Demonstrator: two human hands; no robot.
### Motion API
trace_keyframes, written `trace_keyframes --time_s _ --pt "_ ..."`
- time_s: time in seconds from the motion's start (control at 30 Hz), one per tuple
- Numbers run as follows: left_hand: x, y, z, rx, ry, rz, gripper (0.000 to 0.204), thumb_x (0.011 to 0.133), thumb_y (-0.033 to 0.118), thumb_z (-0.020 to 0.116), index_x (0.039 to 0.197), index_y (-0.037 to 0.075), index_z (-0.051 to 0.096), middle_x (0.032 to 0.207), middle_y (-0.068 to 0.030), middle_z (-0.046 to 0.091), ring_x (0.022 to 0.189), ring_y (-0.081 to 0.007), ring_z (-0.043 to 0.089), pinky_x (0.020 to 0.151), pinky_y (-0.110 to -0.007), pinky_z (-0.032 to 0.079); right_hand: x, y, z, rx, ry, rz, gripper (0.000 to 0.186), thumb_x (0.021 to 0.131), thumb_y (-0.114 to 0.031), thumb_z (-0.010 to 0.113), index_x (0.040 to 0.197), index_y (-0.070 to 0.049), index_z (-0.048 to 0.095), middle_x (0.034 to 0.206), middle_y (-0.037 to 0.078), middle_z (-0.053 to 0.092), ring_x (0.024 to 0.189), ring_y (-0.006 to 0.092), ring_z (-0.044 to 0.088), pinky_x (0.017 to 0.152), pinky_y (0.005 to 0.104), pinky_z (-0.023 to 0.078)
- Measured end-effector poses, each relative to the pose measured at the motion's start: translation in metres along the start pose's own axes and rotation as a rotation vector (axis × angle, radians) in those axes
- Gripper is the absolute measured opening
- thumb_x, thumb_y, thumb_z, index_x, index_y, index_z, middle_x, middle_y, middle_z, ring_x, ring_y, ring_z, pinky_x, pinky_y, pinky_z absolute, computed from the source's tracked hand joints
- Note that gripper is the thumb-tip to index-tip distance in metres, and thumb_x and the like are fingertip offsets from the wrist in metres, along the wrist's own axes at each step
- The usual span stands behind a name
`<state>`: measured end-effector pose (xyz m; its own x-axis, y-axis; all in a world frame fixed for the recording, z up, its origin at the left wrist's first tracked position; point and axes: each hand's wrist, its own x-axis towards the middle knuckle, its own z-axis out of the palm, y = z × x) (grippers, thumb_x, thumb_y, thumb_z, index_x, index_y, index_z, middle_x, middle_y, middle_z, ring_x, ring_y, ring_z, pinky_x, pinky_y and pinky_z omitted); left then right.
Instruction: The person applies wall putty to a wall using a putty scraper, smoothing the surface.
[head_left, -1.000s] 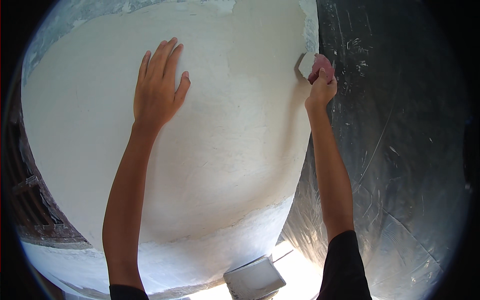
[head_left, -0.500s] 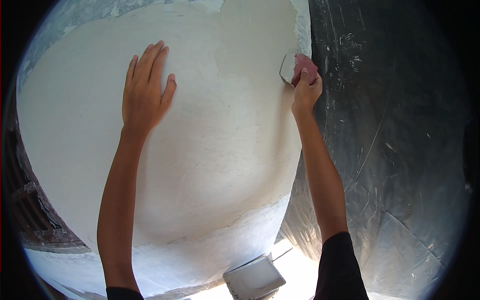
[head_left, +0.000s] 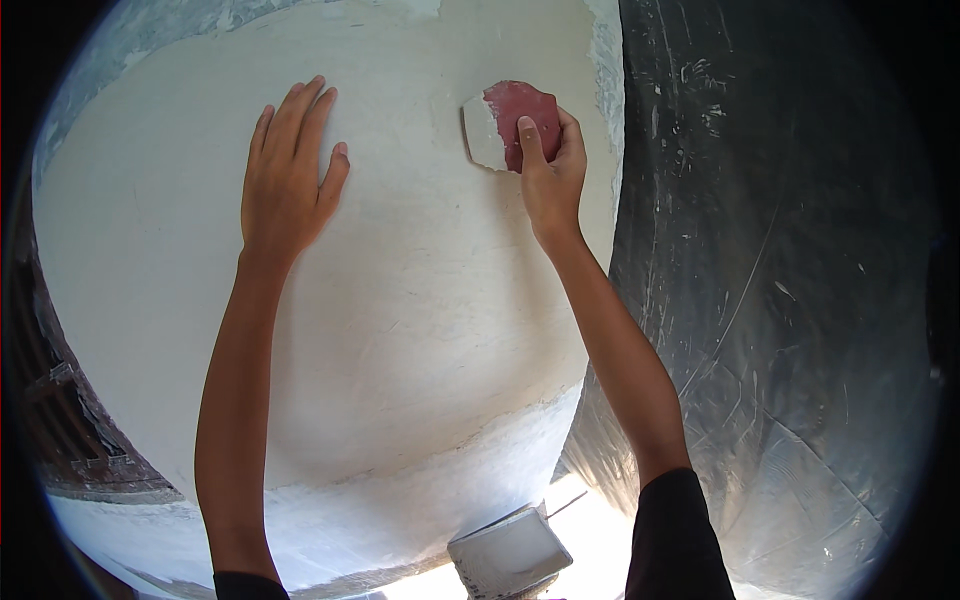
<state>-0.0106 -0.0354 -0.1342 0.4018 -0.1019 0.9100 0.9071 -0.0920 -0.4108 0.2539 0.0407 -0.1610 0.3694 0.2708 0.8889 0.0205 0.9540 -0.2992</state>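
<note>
A broad pale surface [head_left: 420,290], coated in smooth off-white plaster, fills most of the view. My left hand [head_left: 288,180] lies flat against it at the upper left, fingers stretched out and holding nothing. In my right hand [head_left: 555,185] is a flat reddish scraper [head_left: 522,112], its left part smeared with white plaster. The thumb presses on its near face, and the other fingers are hidden behind it. The scraper's plaster-covered edge is at the surface, right of the upper middle; I cannot tell whether it touches.
Dark plastic sheeting [head_left: 780,300], spotted with white, hangs along the right side. Below stands a grey, plaster-smeared square container [head_left: 512,552] on a brightly lit floor. Brown slatted woodwork [head_left: 70,420] shows at the left edge. Rougher bluish-white patches border the coated area.
My right hand has moved left with the scraper, from the surface's right edge inward, and more of the scraper's face now shows. My left hand has stayed nearly in place.
</note>
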Motion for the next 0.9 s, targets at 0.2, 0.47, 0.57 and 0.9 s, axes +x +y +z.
trace_keyframes --time_s 0.2,0.47,0.57,0.9 --pt "-0.001 0.001 -0.001 0.005 -0.006 -0.012 0.050 0.092 0.015 0.055 0.140 0.010 0.047 0.147 -0.0061 0.046 0.138 -0.0244 0.041 0.117 -0.046 0.028 0.021 0.026 -0.051 0.048 0.227 0.208 0.035 0.096 -0.015 0.060 0.126 0.001 0.049 0.111 0.011 0.060 0.094 0.0161 0.061 0.076 0.0286 0.052" --pt "-0.002 0.000 0.003 0.047 0.008 -0.012 0.050 0.092 0.015 0.055 0.140 0.010 0.047 0.146 -0.0067 0.046 0.137 -0.0254 0.041 0.117 -0.047 0.028 0.018 0.018 -0.054 0.131 0.435 0.110 0.033 0.096 -0.013 0.061 0.124 0.002 0.050 0.105 0.010 0.059 0.083 0.0115 0.059 0.068 0.0268 0.053" --pt "-0.001 0.001 0.001 0.028 -0.001 -0.012 0.049 0.092 0.015 0.056 0.140 0.009 0.047 0.146 -0.0070 0.046 0.137 -0.0254 0.041 0.117 -0.047 0.029 0.004 -0.012 -0.016 0.163 0.154 0.083 0.033 0.097 -0.017 0.062 0.122 0.001 0.050 0.102 0.009 0.059 0.076 0.0107 0.059 0.064 0.0270 0.052" --pt "-0.002 0.001 -0.001 0.006 0.015 -0.017 0.050 0.091 0.014 0.056 0.140 0.008 0.047 0.146 -0.0066 0.046 0.137 -0.0250 0.042 0.116 -0.047 0.029 0.028 0.041 -0.067 -0.023 0.299 0.168 0.035 0.096 -0.016 0.061 0.124 0.003 0.051 0.109 0.011 0.060 0.089 0.0147 0.060 0.077 0.0293 0.052"
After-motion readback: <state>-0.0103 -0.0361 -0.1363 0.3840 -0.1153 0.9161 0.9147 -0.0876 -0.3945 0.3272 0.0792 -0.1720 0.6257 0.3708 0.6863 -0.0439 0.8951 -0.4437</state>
